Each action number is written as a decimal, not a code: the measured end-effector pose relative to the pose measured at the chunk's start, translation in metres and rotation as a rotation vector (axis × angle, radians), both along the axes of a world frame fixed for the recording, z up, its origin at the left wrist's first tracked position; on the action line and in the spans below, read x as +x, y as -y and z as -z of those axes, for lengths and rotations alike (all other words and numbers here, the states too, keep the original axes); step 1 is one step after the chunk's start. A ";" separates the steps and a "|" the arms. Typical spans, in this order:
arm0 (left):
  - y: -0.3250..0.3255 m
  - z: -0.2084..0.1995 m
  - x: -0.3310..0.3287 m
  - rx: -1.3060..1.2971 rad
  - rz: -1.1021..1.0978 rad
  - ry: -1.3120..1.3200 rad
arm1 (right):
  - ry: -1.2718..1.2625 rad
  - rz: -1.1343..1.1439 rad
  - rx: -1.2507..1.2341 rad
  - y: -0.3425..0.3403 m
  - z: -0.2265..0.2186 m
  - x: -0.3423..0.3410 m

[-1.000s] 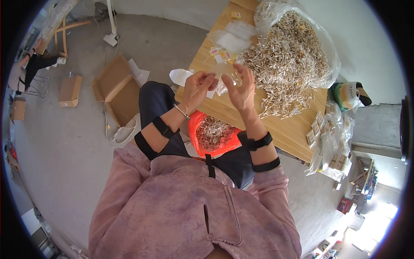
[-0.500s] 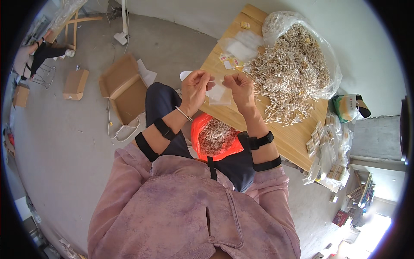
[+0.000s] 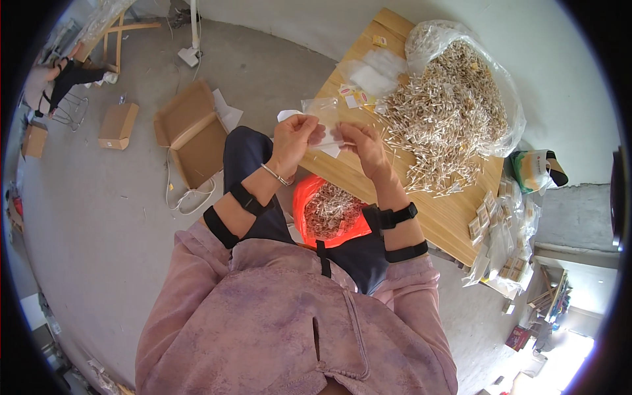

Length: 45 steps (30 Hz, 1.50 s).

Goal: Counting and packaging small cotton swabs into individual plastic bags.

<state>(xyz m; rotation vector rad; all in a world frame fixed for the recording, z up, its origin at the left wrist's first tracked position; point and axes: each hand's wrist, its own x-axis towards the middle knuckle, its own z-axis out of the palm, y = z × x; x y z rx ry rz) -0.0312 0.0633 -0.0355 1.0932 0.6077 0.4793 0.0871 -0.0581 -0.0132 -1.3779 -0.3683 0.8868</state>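
Between my hands, above the near left edge of the wooden table (image 3: 434,214), is a small clear plastic bag (image 3: 322,107). My left hand (image 3: 294,140) pinches one side of it with thumb and forefinger. On its other side, the fingers of my right hand (image 3: 363,146) are closed on the plastic. Right of my hands, a big heap of cotton swabs (image 3: 454,112) spills from a large clear bag (image 3: 517,108) onto the tabletop. Small yellow-and-white cards (image 3: 359,97) and a stack of clear bags (image 3: 375,69) lie just beyond my right hand.
Below the table edge, by my legs, an orange-red bag (image 3: 303,220) holds more swabs. Packed small boxes in plastic (image 3: 503,230) sit at the table's right corner. An open cardboard box (image 3: 191,125) and a closed carton (image 3: 118,125) stand on the floor. Another person (image 3: 56,85) sits far left.
The clear bag has swung up, its far end now standing beyond my fingers instead of hanging below them. My hands have shifted slightly, with the right one turned and its fingers more extended.
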 end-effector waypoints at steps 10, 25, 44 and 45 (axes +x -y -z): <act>-0.009 0.014 0.003 0.055 -0.096 0.090 | 0.082 -0.108 -0.099 -0.013 0.020 -0.002; -0.026 0.022 -0.015 0.051 -0.235 -0.111 | 0.103 -0.160 -0.094 -0.055 0.035 0.000; -0.058 0.053 -0.027 0.213 -0.214 -0.384 | 0.522 -0.300 -0.252 -0.104 0.052 -0.005; -0.059 0.054 -0.026 0.227 -0.232 -0.371 | 0.519 -0.304 -0.254 -0.107 0.053 -0.005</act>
